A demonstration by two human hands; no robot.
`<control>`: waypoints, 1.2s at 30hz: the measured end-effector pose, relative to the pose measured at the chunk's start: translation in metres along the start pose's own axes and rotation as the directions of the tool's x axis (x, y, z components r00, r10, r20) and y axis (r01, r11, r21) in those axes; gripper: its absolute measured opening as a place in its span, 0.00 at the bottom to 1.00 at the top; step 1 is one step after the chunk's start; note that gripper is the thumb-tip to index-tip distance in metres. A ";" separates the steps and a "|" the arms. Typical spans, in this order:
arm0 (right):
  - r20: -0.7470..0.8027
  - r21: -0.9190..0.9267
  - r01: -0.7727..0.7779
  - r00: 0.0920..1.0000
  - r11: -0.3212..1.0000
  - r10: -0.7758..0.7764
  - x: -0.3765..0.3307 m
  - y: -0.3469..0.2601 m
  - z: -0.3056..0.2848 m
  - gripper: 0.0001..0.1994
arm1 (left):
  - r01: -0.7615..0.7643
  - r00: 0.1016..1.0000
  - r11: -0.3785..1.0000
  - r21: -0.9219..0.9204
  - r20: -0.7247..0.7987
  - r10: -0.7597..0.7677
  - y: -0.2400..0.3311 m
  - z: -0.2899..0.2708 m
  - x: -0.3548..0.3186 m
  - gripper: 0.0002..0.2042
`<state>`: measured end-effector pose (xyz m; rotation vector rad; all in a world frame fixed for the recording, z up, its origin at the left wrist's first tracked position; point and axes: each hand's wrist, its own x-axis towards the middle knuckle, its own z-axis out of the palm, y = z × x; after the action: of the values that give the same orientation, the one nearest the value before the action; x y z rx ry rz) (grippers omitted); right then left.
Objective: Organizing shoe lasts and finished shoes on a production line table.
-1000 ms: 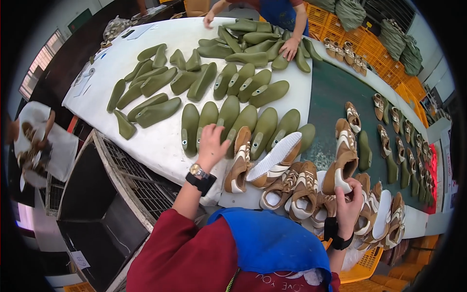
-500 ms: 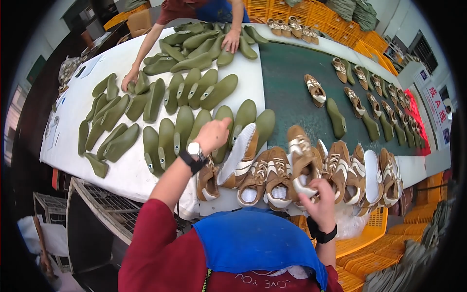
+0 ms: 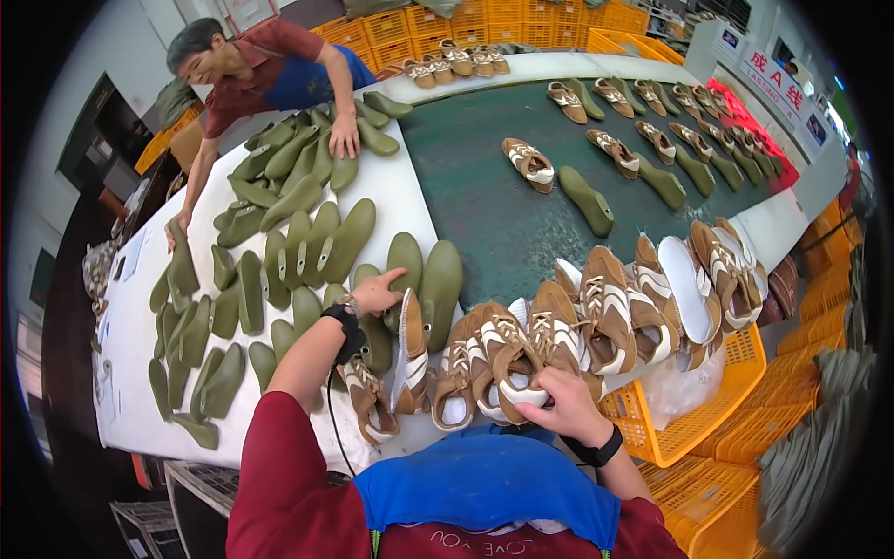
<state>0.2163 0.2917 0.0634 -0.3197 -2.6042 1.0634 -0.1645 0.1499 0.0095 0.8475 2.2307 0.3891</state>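
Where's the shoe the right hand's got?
In the head view, the shoe is right of centre, low down, held by its heel in the right hand, among the brown-and-white shoes along the table's near edge.

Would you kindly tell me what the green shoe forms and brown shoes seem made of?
The green shoe forms seem to be smooth, satiny plastic, judging by even colour and soft highlights. The brown shoes look like matte suede or fabric, given their low sheen.

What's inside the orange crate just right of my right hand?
A translucent plastic bag sits in the crate. Whatever lies under the bag is covered, and shoes hide part of the crate's far side.
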 end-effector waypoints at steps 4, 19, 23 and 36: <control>-0.001 0.030 0.026 1.000 0.999 -0.026 0.005 -0.001 -0.002 0.18 | 0.034 0.985 0.929 -0.368 -0.143 -0.093 -0.026 -0.064 0.045 0.24; 0.083 0.104 -0.060 0.995 0.993 0.052 0.017 0.002 0.002 0.18 | -0.108 0.994 0.929 0.354 0.051 0.096 0.122 0.014 0.205 0.25; 0.063 0.115 -0.067 0.996 0.991 0.060 0.015 0.009 -0.004 0.18 | 0.058 0.990 0.937 0.346 0.098 -0.097 0.162 0.035 0.185 0.25; 0.030 0.067 -0.077 0.997 0.995 0.075 0.017 0.005 0.002 0.17 | -0.095 0.983 0.992 0.079 0.166 0.081 0.127 0.039 0.165 0.21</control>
<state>0.2005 0.2988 0.0615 -0.3933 -2.5910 1.1870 -0.1670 0.3556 -0.0402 0.9902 2.0770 0.2560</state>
